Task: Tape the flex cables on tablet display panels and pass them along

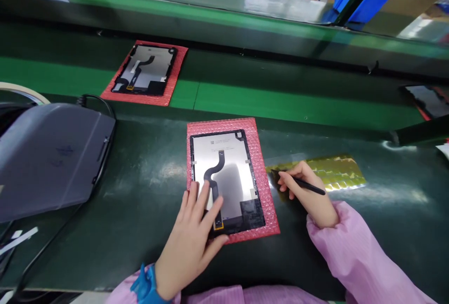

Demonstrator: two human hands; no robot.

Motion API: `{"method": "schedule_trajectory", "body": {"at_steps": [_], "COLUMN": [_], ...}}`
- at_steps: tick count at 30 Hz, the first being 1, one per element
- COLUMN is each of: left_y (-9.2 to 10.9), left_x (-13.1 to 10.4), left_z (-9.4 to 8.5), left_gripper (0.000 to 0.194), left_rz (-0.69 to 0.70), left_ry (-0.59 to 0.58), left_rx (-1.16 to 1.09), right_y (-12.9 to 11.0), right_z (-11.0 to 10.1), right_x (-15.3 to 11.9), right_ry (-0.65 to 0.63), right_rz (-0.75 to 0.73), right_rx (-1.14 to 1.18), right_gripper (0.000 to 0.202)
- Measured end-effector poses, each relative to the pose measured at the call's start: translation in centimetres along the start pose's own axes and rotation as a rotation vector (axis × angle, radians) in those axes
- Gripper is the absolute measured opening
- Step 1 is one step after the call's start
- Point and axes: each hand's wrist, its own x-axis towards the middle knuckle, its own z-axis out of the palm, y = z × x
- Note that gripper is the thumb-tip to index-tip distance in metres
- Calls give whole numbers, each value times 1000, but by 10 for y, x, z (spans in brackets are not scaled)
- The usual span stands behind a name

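In front of me a tablet screen panel [231,187] lies back side up on a pink bubble-wrap sheet [268,215]. A black flex cable [210,171] curves along its silvery back. My left hand [194,231] rests with spread fingers on the panel's lower left part, covering some of it. Black tweezers [308,186] are pinched in my right hand [303,187], their tip pointing left. That hand is over a sheet of yellow-gold film stickers [336,170], right of the panel, and hides the sheet's left part. Whether the tweezers' tip holds a sticker is too small to tell.
A second panel [154,68] lies on pink bubble wrap on the green strip at the back. A grey machine [52,159] with a black cable stands at the left. Another panel [428,99] shows at the far right, near a dark post [421,128].
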Motion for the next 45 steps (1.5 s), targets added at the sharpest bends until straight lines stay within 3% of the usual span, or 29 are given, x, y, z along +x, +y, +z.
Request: {"method": "schedule_trajectory", "body": {"at_steps": [4,14,18,21,25,29,33,45], "left_y": [1,9,14,15,11,7,6,5], "left_x": [-3,-11,-10,-10,-13,-20,-27,-31], "left_z": [6,12,15,10,-5,-13,-12,-6], "left_gripper": [75,73,74,72,62,46,39,39], "left_rz": [76,-18,-68,-88,-114,-87,-53,-45], "left_ry": [-62,-14,-10,-5,18,19,25,27], "left_rx": [137,144,99,-22,-271,-346,-342,-321], "right_y": [0,-2,-4,-6,-15,-19,-18,-27], "right_z": [0,4,3,17,52,81,91,96], "right_x": [3,2,-13,-40,-86,-115,-118,-115], "right_ry": [3,101,151,103,9,-37,-69,-77], "right_rz": [-8,-155,-187,-174,-141,-73,-93,-143], "right_rx": [28,250,353,401,414,385,333,230], "right_gripper": [37,42,42,38,33,30,29,25]}}
